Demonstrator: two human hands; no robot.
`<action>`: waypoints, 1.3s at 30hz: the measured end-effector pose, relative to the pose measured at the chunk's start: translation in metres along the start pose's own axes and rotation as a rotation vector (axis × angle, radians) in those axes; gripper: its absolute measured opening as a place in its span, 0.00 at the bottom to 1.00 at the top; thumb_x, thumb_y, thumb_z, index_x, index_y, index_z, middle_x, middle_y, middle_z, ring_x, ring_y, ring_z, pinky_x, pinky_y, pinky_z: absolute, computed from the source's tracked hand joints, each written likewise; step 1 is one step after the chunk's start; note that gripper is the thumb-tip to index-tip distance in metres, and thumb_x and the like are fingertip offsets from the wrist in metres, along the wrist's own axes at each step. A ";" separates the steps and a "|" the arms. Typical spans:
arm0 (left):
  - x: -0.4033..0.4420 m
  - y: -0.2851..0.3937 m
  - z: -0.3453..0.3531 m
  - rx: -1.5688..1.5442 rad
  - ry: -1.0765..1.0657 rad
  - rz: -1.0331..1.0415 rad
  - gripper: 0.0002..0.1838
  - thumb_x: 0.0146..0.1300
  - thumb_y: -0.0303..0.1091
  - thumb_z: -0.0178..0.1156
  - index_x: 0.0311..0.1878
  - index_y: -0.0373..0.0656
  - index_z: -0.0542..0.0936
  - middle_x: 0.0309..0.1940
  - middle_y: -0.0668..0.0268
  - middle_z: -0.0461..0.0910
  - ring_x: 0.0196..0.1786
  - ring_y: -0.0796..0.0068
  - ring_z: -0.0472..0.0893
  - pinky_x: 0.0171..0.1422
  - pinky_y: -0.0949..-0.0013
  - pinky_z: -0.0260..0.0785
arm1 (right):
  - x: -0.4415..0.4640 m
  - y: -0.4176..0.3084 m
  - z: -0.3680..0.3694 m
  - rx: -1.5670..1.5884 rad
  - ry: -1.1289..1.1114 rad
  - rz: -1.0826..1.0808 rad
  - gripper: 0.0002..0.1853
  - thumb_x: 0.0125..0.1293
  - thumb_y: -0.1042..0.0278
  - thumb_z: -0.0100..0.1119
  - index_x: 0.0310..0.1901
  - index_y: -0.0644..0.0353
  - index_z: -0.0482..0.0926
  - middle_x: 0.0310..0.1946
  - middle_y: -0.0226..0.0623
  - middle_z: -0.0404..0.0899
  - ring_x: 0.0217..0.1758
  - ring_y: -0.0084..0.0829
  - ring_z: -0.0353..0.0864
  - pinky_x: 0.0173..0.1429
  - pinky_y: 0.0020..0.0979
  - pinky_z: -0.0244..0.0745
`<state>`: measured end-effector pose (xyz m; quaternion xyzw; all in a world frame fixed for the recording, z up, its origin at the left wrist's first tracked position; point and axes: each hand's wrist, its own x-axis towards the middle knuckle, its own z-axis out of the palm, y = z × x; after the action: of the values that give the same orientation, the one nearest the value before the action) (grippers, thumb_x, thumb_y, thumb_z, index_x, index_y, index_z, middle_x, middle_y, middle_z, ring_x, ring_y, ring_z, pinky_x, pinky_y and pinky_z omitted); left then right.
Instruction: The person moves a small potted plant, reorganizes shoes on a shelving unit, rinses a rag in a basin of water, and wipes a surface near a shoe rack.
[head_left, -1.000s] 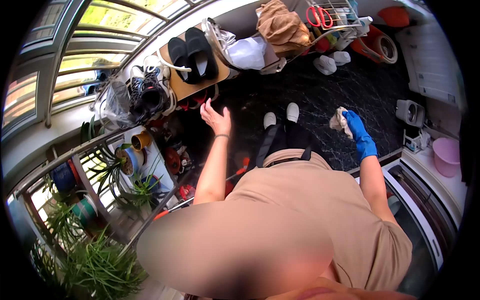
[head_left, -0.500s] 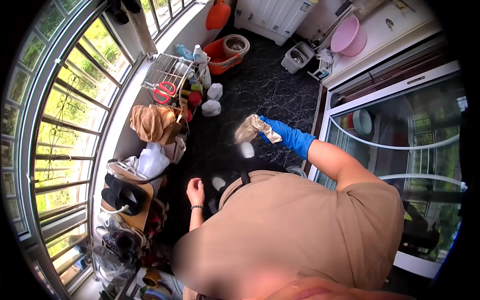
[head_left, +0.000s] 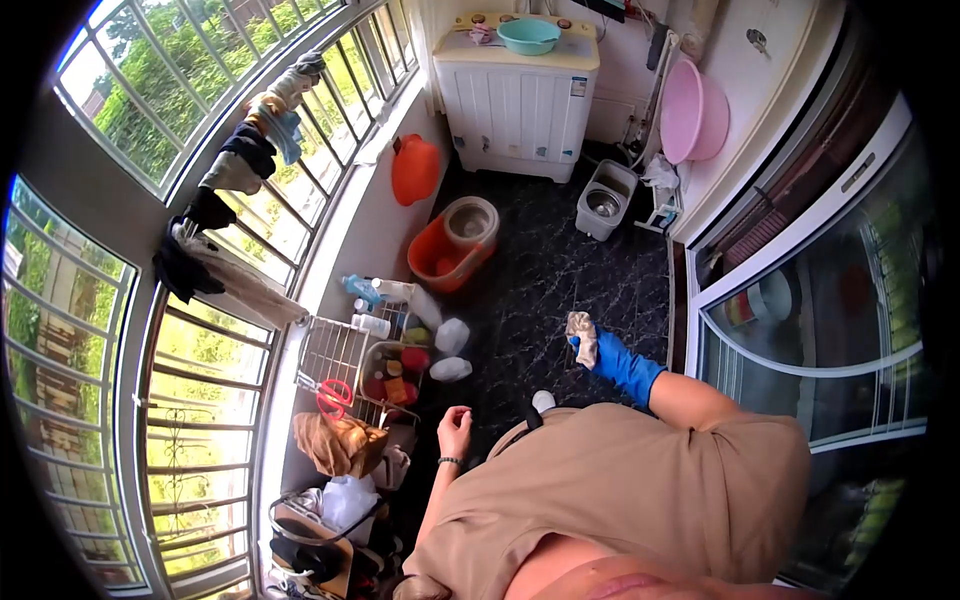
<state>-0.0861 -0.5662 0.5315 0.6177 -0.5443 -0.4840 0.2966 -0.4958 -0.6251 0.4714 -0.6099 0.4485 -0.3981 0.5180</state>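
Note:
A beige cloth [head_left: 581,340], crumpled and hanging a little, is gripped by my right hand [head_left: 618,365], which wears a long blue rubber glove. The hand is out in front of my body, above the dark floor. My bare left hand [head_left: 455,432], with a dark beaded bracelet at the wrist, hangs near the rack side. Its fingers are curled in, and I see nothing in them. Closest to it are white plastic bottles [head_left: 451,370] on the floor and the wire rack [head_left: 335,350], which carries bottles and red-handled scissors [head_left: 334,398].
An orange mop bucket [head_left: 430,262] stands ahead on the black marbled floor [head_left: 540,260]. Beyond are a washing machine [head_left: 512,110] with a green basin [head_left: 529,37], and a grey bin [head_left: 606,200]. A pink basin [head_left: 694,115] leans right, by the sliding glass door [head_left: 810,340].
The view has tilted up and shifted, bringing the washing machine's top and hanging laundry into sight. My right hand still grips the cloth; my left hand stays curled at my side.

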 end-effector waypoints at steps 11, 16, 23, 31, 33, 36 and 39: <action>0.205 0.210 0.148 -0.426 -0.609 -0.220 0.11 0.70 0.36 0.55 0.50 0.41 0.76 0.41 0.68 0.81 0.44 0.77 0.80 0.50 0.74 0.72 | 0.138 -0.109 -0.097 2.609 0.082 0.090 0.22 0.76 0.56 0.41 0.66 0.56 0.66 0.56 0.39 0.75 0.54 0.38 0.78 0.62 0.38 0.73; 0.334 0.255 0.231 -0.726 -0.892 -0.547 0.08 0.72 0.38 0.53 0.49 0.48 0.74 0.39 0.69 0.79 0.46 0.72 0.81 0.52 0.67 0.74 | 0.191 -0.020 -0.169 0.749 0.594 -0.031 0.20 0.75 0.64 0.44 0.65 0.57 0.66 0.56 0.39 0.75 0.54 0.35 0.78 0.62 0.36 0.73; 0.460 0.344 0.348 -0.786 -1.121 -0.632 0.03 0.67 0.28 0.56 0.40 0.50 0.75 0.38 0.72 0.77 0.40 0.75 0.79 0.52 0.66 0.73 | 0.252 -0.085 -0.311 0.645 0.904 0.131 0.20 0.71 0.75 0.47 0.64 0.60 0.68 0.55 0.34 0.75 0.55 0.26 0.76 0.63 0.29 0.70; 0.552 0.368 0.494 -0.816 -1.068 -0.638 0.07 0.61 0.21 0.54 0.38 0.45 0.71 0.39 0.64 0.77 0.43 0.69 0.79 0.48 0.69 0.73 | 0.257 0.023 -0.454 0.859 1.061 0.094 0.20 0.68 0.73 0.49 0.61 0.59 0.70 0.53 0.35 0.76 0.55 0.28 0.77 0.61 0.30 0.72; 0.568 0.382 0.537 -0.590 -0.870 -0.515 0.16 0.50 0.10 0.51 0.34 0.47 0.69 0.34 0.66 0.77 0.38 0.74 0.78 0.39 0.78 0.70 | 0.248 0.068 -0.495 1.112 1.003 0.032 0.18 0.68 0.67 0.52 0.59 0.58 0.72 0.54 0.36 0.77 0.56 0.31 0.77 0.62 0.33 0.73; 0.608 0.383 0.598 -0.447 -0.806 -0.396 0.16 0.49 0.10 0.50 0.34 0.46 0.69 0.35 0.67 0.76 0.38 0.77 0.77 0.41 0.78 0.70 | 0.246 0.142 -0.562 1.282 1.104 0.233 0.18 0.67 0.68 0.54 0.58 0.57 0.73 0.54 0.36 0.77 0.55 0.31 0.77 0.62 0.35 0.73; 0.659 0.371 0.672 -0.448 -0.769 -0.369 0.18 0.48 0.08 0.49 0.37 0.45 0.71 0.36 0.69 0.76 0.40 0.79 0.76 0.45 0.77 0.69 | 0.261 0.197 -0.634 1.149 1.115 0.374 0.18 0.66 0.72 0.56 0.58 0.56 0.73 0.53 0.34 0.77 0.55 0.32 0.78 0.59 0.36 0.75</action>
<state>-0.8881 -1.1766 0.4421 0.4012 -0.3781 -0.8272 0.1090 -1.0516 -1.0615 0.3745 0.1225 0.4607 -0.7172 0.5083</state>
